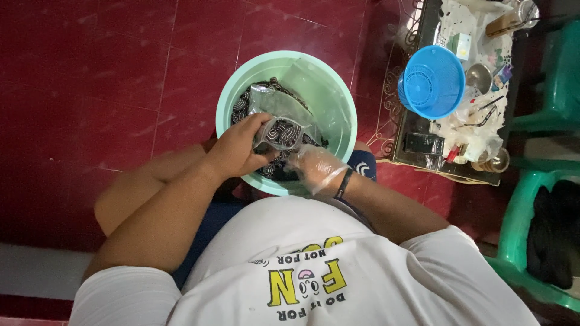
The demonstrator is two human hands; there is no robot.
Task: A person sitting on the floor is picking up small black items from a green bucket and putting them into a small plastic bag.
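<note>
The left hand (238,151) has a tight grip on a clear bag (281,124) over the green bowl (329,102). The gloved right hand (314,166) touches the bag; its grip is unclear.

A seated person's left hand (238,151) grips a clear plastic bag (279,124) of dark swirl-patterned pieces over a mint-green basin (338,99), while the right hand (315,168), in a clear plastic glove, rests at the basin's near rim. A blue strainer (431,81) sits on a cluttered side table (423,158) beside red floor tiles (90,72).

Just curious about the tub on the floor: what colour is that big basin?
The basin is pale mint green, seen clearly in the head view.
</note>
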